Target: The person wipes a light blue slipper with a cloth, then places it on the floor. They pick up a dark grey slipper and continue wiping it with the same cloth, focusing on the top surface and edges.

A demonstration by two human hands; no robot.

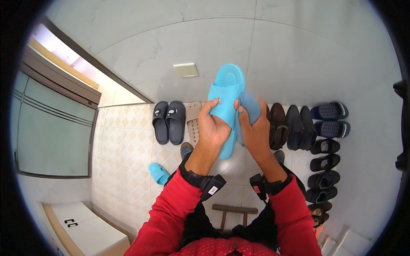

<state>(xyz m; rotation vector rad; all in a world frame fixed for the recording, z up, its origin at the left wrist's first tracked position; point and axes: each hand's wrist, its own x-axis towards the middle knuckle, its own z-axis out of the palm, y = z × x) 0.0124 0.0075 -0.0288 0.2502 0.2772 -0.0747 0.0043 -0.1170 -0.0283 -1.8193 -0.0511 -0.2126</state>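
A bright blue slipper [228,94] is held up in front of me, its toe end pointing away. My left hand [212,127] grips it from the left side, thumb on the strap. My right hand [255,128] is closed on a folded blue cloth [249,109], pressed against the slipper's right edge; the fingertips are slightly blurred. The matching blue slipper [159,173] lies on the tiled floor to the left, partly hidden by my left sleeve.
Dark slippers [169,122], a beige slipper [193,121], brown shoes [278,126] and black shoes [300,128] line the far wall. More footwear [324,162] runs down the right wall. A wooden stool frame [235,209] shows between my legs; a white cabinet [85,226] stands lower left.
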